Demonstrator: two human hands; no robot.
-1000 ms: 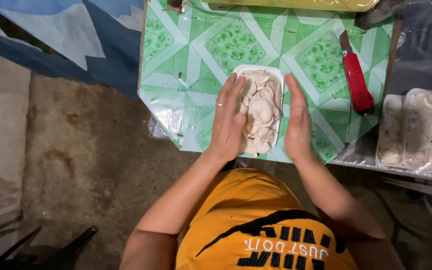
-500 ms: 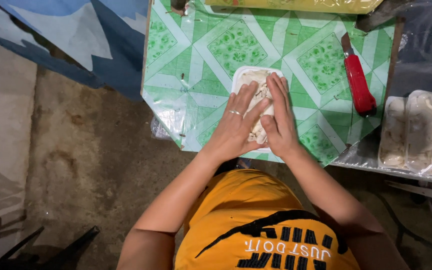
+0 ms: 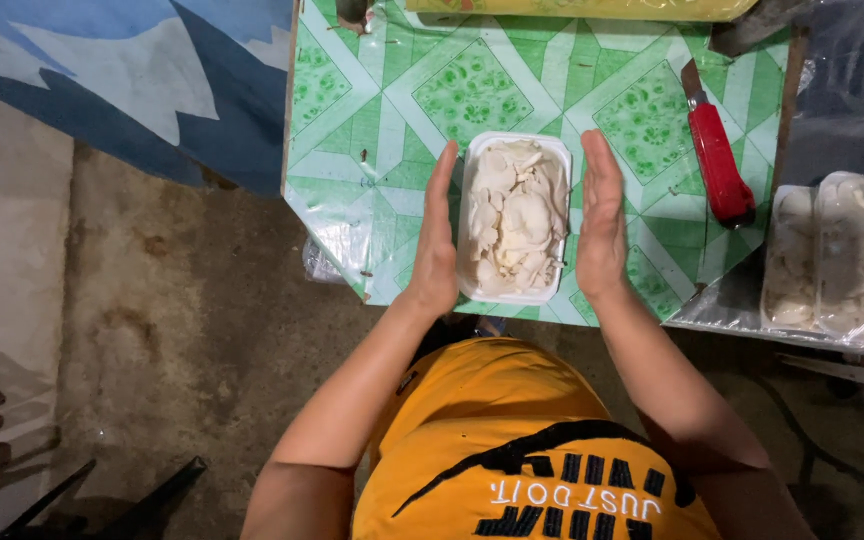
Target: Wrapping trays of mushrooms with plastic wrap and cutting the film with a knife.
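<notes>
Both hands flat, open: left hand (image 3: 436,240) touching, right hand (image 3: 601,215) just beside white foam tray of pale mushrooms (image 3: 514,217). Probably light, fragile; grip long sides.

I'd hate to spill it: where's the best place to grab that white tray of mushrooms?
Probably by its two long sides, coming in from left and right. The white tray is narrow and lies flat, heaped with mushrooms; the left hand and right hand already flank those sides, palms inward.
</notes>
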